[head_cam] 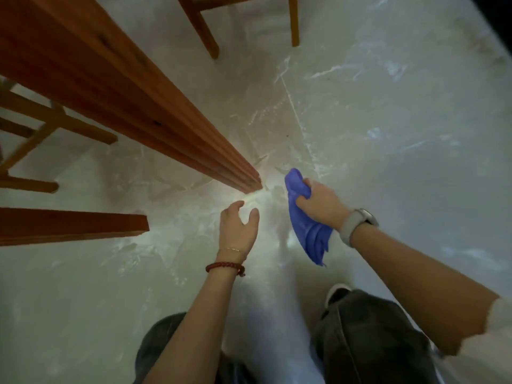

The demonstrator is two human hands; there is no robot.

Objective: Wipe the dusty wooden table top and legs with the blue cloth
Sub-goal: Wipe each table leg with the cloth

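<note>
Judging from the low viewpoint, work stands at the leg stage: the table leg (155, 112) runs down to the marble floor (388, 134), its foot at 12 o'clock from the hands. The top is out of view; completion cannot be confirmed. Right hand (321, 206) is clenched around the blue cloth (304, 217), near the leg's foot, not touching. Left hand (238, 228) is empty, fingers loosely spread.
</note>
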